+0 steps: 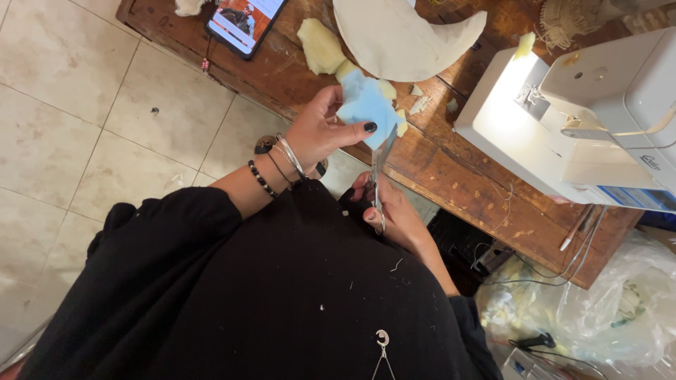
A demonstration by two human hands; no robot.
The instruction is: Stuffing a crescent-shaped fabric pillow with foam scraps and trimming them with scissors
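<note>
over the near edge of the wooden table:
left hand: the left hand, dark-nailed and wearing bracelets, is pinched on a blue foam piece, thumb on its lower corner.
foam: soft, spongy, roughly star-shaped, pale blue with yellowish foam behind it; it is held above the table's near edge, points spreading outward.
right hand: the right hand is wrapped around the handles of metal scissors.
scissors: long axis runs from the lap up toward the foam, blade tips at the foam's lower edge; whether the blades are parted i cannot tell.
table: worn, scratched brown wood.
far side: cream crescent-shaped cushion, yellow foam scraps, a phone at the far left corner.
right end: white sewing machine, smooth plastic.
</note>
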